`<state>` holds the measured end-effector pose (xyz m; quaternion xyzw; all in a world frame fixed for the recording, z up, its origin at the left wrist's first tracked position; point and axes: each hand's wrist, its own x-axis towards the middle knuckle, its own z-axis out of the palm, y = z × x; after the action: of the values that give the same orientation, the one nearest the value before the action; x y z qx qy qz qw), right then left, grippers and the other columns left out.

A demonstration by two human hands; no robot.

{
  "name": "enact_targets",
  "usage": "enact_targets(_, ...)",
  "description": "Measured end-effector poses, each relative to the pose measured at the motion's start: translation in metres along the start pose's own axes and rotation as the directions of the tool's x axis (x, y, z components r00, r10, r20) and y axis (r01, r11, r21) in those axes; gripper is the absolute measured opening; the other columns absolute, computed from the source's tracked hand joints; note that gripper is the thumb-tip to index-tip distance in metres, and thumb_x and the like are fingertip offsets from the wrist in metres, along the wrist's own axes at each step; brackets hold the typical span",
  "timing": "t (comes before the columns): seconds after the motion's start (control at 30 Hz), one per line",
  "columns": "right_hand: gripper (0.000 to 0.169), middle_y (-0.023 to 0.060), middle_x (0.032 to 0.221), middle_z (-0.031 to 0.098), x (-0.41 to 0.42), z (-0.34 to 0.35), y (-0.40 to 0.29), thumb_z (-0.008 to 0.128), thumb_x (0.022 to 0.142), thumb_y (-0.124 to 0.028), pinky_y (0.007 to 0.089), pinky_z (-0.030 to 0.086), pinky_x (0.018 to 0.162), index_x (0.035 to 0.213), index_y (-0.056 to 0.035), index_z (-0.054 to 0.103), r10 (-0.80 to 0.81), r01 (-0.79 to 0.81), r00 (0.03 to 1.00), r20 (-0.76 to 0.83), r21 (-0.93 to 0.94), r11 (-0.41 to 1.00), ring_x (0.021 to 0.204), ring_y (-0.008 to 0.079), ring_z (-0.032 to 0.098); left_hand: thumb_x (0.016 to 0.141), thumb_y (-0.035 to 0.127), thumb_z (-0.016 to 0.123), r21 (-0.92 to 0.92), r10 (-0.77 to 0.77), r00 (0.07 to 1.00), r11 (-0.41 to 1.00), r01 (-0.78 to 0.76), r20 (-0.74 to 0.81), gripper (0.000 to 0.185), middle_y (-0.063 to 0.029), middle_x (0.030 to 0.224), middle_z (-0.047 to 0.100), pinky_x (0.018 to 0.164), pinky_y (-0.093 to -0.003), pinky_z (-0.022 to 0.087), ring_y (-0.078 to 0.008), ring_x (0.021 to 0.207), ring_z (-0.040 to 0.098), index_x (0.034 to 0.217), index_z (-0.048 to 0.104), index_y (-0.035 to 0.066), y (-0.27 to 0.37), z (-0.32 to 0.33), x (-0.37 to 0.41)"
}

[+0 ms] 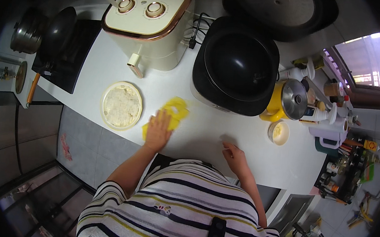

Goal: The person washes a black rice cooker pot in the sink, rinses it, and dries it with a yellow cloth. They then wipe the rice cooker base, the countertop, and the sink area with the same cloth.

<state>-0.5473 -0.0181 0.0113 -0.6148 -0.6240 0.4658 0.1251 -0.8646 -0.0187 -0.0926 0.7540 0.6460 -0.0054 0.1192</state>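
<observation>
My left hand [159, 129] lies flat on a yellow cloth [176, 112] spread on the white countertop [206, 130], its fingers close together on top of the cloth. To the left of it is a round dish [122, 105] with a pale, crumbly layer inside. My right hand [233, 155] is at the counter's front edge with its fingers loosely bent, and nothing shows in it. Right of that hand stands a small white bowl [279, 133] holding some yellowish food. Behind both hands sits an open rice cooker [236, 66] with a black inner pot.
A cream air fryer [144, 23] stands at the back left, a cord [197, 29] beside it. Further left, a black wok [56, 35] and a steel pot [28, 31] are at the cooktop [84, 48]. A yellow lidded pot [288, 99], spray bottles and jars crowd the right.
</observation>
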Motion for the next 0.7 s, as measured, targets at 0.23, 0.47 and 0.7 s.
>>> enact_targets(0.23, 0.029, 0.0202, 0.101, 0.062, -0.001, 0.012, 0.008, 0.056, 0.085, -0.011, 0.0381, 0.050, 0.073, 0.112, -0.0021, 0.058, -0.037, 0.037, 0.997, 0.066, 0.010, 0.999, 0.084, 0.0334, 0.063, 0.088, 0.040, 0.051, -0.059, -0.183, 0.966, 0.983, 0.175, -0.185, 0.067, -0.0174, 0.150, 0.020, 0.109, -0.0518, 0.019, -0.0378, 0.137, 0.019, 0.141, 0.031, 0.003, 0.002, -0.005, 0.053)
enact_targets(0.47, 0.031, 0.0215, 0.099, 0.062, 0.004, 0.012, 0.010, 0.057, 0.083, -0.012, 0.0403, 0.049, 0.073, 0.113, -0.0037, 0.058, -0.068, 0.077, 0.993, 0.099, -0.093, 0.993, 0.083, 0.0357, 0.062, 0.086, 0.038, 0.055, -0.114, 0.311, 0.950, 0.944, -0.311, -0.020, 0.064, -0.0151, 0.147, 0.027, 0.108, -0.0526, 0.020, -0.0335, 0.137, 0.023, 0.139, 0.036, 0.007, 0.023, -0.003, -0.016)
enact_targets(0.7, 0.031, 0.0224, 0.100, 0.061, 0.004, 0.011, 0.001, 0.057, 0.083, -0.013, 0.0445, 0.048, 0.076, 0.113, -0.0040, 0.057, -0.070, 0.094, 0.987, 0.142, -0.172, 0.981, 0.085, 0.0389, 0.060, 0.090, 0.023, 0.053, -0.779, -0.471, 0.875, 0.588, 0.219, -0.110, 0.046, -0.0164, 0.125, 0.051, 0.097, -0.0454, 0.040, -0.0290, 0.114, 0.051, 0.130, 0.042, 0.004, -0.006, -0.003, -0.083)
